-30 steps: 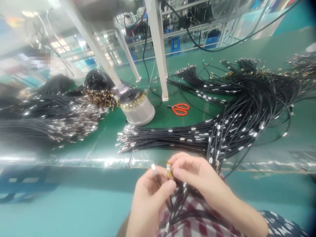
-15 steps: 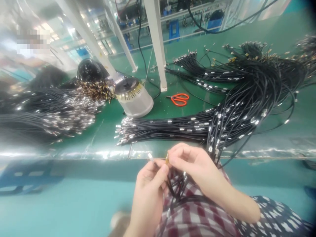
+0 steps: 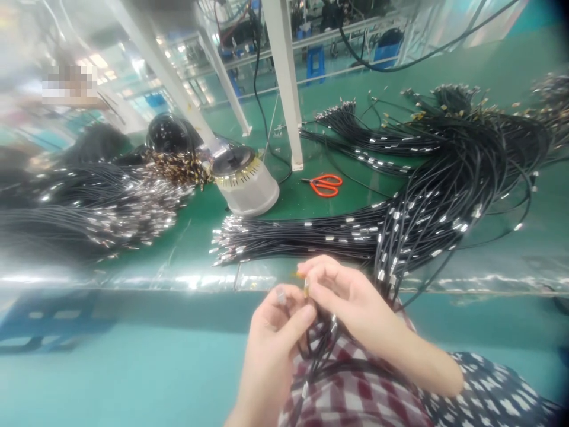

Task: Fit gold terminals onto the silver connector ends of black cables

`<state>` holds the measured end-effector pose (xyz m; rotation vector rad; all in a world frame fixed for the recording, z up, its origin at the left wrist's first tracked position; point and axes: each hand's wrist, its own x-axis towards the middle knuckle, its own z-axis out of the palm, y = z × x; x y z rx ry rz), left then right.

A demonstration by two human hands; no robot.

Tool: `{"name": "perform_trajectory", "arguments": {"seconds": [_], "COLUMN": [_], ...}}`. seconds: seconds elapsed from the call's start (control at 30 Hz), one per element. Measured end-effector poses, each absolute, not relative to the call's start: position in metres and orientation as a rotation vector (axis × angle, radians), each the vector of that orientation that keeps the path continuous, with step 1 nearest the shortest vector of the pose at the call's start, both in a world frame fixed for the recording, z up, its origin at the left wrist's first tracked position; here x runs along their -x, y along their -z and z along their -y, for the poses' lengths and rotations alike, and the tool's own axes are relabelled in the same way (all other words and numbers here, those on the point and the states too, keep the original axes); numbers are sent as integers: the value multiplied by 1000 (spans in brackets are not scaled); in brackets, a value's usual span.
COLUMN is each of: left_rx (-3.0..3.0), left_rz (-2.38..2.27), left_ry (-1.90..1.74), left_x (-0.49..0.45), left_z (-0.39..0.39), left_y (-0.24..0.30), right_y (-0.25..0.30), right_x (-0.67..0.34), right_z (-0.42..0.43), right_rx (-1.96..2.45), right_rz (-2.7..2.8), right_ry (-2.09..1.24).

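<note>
- Fingers of the left hand point(image 3: 274, 345) were curled on black cables point(image 3: 317, 359), one silver tip point(image 3: 281, 295) showing by the index; right hand point(image 3: 355, 299) had thumb and fingers pinched on a small gold clip point(image 3: 306, 288).
- Clip and silver tip sat just off the near edge of the table point(image 3: 293, 204); slack hung over checked cloth point(image 3: 351, 394).
- Handling, best guess: cables looked light, bendy, smooth; clip tiny, stiff, easily dropped.
- Best hold, I judged: clip by its sides, cable just behind its tip.
- Counts: 2 hands, 1 pair of scissors point(image 3: 326, 185), 1 grey tub point(image 3: 253, 193), 3 white posts point(image 3: 284, 77) nearby.
- Left heap point(image 3: 111, 201) and right heap point(image 3: 462, 154): strands too many to count. Held ones overlapped, couldn't count.
</note>
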<state>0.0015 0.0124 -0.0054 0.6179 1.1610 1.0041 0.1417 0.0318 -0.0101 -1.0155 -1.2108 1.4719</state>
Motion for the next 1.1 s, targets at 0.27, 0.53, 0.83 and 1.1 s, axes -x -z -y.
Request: {"name": "perform_trajectory", "arguments": {"seconds": [0.27,0.53,0.83,1.1], "left_rx": [-687,-591,-641,-831], "left_rz": [-1145,-1007,-1073,-1292], "left_ry": [-1035,-983,-929,-1140], "left_x": [0,2,2,2], "left_z": [-11,-15,-16,3], "left_y": [10,16,15,3], "right_y": [11,21,14,23], "right_x": [-146,-147,-148,-150], "right_z": [-38,-56,-46,-55], "right_rx": [1020,773,1013,1296], "right_rz": [1135,1076,1315,1355], "right_ry": [-1543,-1861,-1409,-1036]}}
